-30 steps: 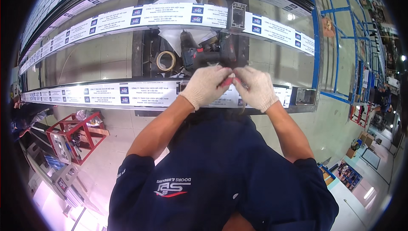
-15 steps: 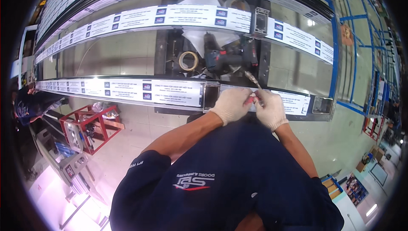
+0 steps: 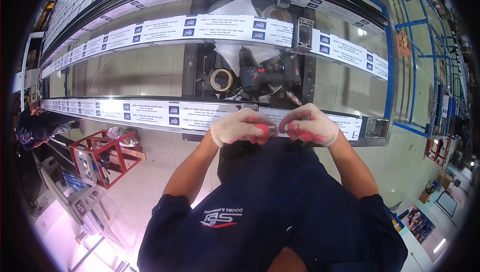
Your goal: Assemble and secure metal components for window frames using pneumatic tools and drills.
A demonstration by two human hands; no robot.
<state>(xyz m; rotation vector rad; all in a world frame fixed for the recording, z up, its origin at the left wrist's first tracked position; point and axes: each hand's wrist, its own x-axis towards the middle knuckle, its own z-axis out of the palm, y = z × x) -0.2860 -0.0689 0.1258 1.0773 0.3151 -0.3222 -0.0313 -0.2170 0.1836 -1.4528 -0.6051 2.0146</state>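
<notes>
Your left hand and right hand sit side by side above the near bar, fingers curled partly closed; whether they grip anything is unclear. Just past the right hand, 1 metal-tipped tool shows. Beyond lie 1 tape roll and 1 drill.

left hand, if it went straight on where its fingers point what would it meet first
Most likely the right hand, close by to the right of the left hand; depth is hard to judge, and any small item between them is unclear.
</notes>
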